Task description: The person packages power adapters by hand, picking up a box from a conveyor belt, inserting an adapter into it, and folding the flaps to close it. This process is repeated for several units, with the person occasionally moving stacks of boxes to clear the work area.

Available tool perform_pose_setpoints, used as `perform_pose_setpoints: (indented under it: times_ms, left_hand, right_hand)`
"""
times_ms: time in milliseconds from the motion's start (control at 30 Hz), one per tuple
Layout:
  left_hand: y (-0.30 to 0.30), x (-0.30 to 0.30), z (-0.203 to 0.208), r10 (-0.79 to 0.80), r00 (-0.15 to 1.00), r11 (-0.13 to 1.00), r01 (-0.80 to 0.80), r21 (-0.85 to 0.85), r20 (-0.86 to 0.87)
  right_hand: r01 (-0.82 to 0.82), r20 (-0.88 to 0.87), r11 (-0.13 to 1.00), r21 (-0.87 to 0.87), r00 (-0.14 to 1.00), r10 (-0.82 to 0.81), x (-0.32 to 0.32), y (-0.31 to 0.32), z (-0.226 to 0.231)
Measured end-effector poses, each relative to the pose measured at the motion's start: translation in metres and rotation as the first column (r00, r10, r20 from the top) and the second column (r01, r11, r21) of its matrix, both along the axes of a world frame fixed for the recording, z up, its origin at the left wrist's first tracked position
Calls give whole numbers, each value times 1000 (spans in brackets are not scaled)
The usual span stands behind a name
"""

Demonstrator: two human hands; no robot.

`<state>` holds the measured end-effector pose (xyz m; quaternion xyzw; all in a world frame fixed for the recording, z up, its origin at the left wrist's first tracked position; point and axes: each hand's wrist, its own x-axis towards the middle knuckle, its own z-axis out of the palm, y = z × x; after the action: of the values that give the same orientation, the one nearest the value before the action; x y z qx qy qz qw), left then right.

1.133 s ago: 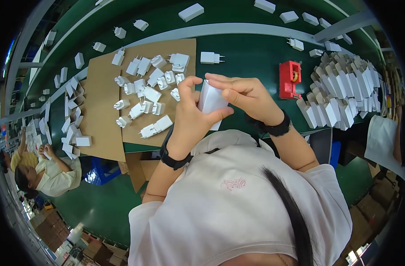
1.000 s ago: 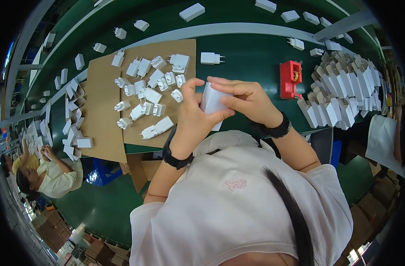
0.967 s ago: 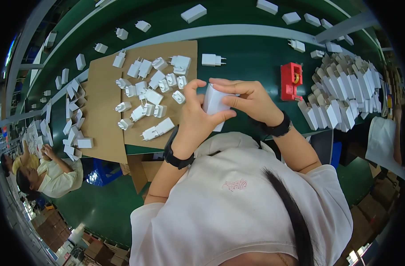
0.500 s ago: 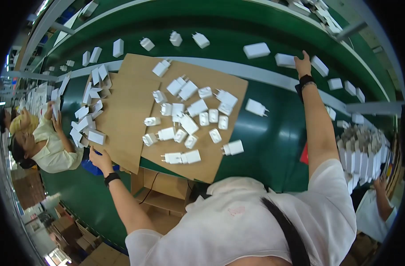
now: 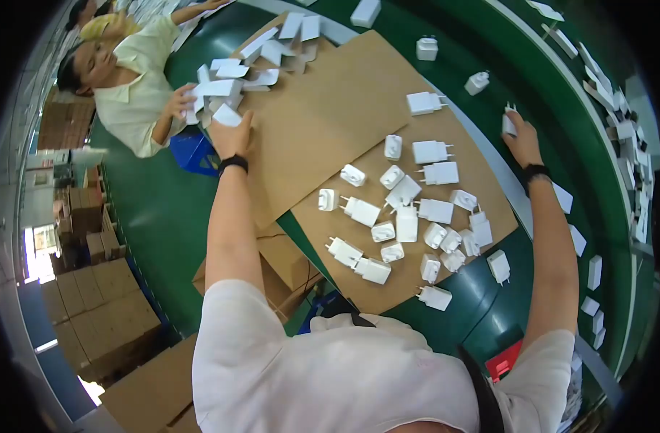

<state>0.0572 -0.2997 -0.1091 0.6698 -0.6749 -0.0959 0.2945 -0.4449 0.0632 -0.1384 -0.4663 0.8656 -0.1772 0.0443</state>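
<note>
My left hand (image 5: 232,137) is closed round a small white box (image 5: 227,115) at the near end of a pile of open-flapped white boxes (image 5: 276,52). Over on the right, my right hand (image 5: 525,143) reaches across to the green belt (image 5: 460,108), fingers closed on a white plug charger (image 5: 509,124) whose prongs point away from me. Between my arms, several white plug chargers (image 5: 406,224) lie scattered on a brown cardboard sheet (image 5: 366,290). Some lie on their sides; others show a round-recessed plug face.
A co-worker in a pale yellow shirt (image 5: 131,94) sits far left, one hand at the box pile. More chargers and white boxes (image 5: 595,273) line the belt. A blue bin (image 5: 191,153) stands below the table's left edge; a red object (image 5: 505,359) lies near my right elbow.
The view has turned, shifting the table rightward. My left hand, empty beside the pile before, now grips a box. My right hand has gone from a white box on the belt to a charger.
</note>
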Motion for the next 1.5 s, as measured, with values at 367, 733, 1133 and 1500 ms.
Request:
perform_pose_setpoints:
  times_ms: [367,733,1133,1500]
  left_hand:
    - [195,-38,96,-366,881,895,421,145,-301]
    - [409,-101,150,-892,380,425,890,-168,-244]
    - [472,-98,148,-934,244,271,960,-69,-261]
    - [489,-107,158,-763,42,143,984,-104,-645]
  right_hand:
    - [475,937,835,-279,327,126,81,99,123]
    - [323,824,825,-464,499,268,246,193,253]
    - [146,414,867,-477,907,76,271,260,236]
    - [582,658,309,-752,630,413,322,241,218]
